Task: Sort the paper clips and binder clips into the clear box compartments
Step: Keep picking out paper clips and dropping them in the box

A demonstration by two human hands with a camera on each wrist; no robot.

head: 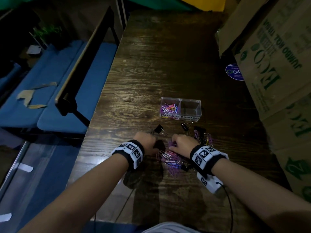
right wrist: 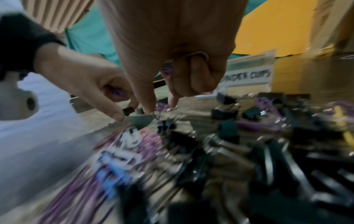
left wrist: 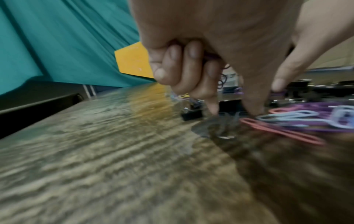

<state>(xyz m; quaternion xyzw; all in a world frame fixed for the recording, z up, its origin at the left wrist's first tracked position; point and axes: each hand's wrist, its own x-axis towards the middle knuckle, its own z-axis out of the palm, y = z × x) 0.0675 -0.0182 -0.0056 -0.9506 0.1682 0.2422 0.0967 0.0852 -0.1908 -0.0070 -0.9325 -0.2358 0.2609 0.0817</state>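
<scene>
The clear box (head: 180, 115) stands on the wooden table (head: 151, 73); its left compartment, labelled for paper clips, holds several coloured paper clips (head: 169, 107), and the right one (head: 191, 106), labelled for binder clips, looks empty. Coloured paper clips (head: 170, 159) and black binder clips (head: 159, 129) lie mixed in front of it. My left hand (left wrist: 233, 112) keeps purple clips in its curled fingers (left wrist: 184, 63), thumb and forefinger down at the pile. My right hand (right wrist: 160, 109) also holds clips in its curled fingers (right wrist: 193, 72) and pinches at a purple clip (right wrist: 157, 114).
Large cardboard boxes (head: 277, 64) crowd the table's right side, with a round blue sticker (head: 234, 72) near them. The table's left edge drops to a blue cushioned bench (head: 67, 98). More clips (head: 205, 137) lie right of my right hand. A thin cable (head: 230, 207) trails from my right wrist.
</scene>
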